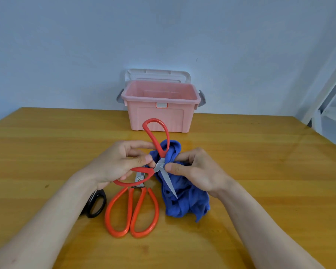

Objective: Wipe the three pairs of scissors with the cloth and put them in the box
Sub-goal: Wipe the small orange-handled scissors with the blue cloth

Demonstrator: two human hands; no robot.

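Scissors with red handles (157, 146) sit at the centre of the view, raised off the wooden table (47, 152) and opened wide, one loop reaching up toward twelve o'clock, the other swinging out toward eight o'clock under the left hand (120, 162). That hand grips the lower loop, fingers curled round it, thumb close to the pivot. The right hand (198, 171), at three o'clock from the pivot, pinches the blue cloth (184, 200) against the blades near the pivot; one bare blade points down toward five o'clock over the bunched cloth, which hangs to the tabletop. A second pair with orange handles (132, 212) lies flat at six o'clock, loops toward the viewer, its blades running under the held pair. At eight o'clock from it, a black handle loop (96, 205) shows from beneath the left forearm; it looks like the third pair, though the blades are hidden. At twelve o'clock, by the wall at the far edge of the table, stands the pink box (160, 115), its pale lid (157, 74) tipped up behind it.
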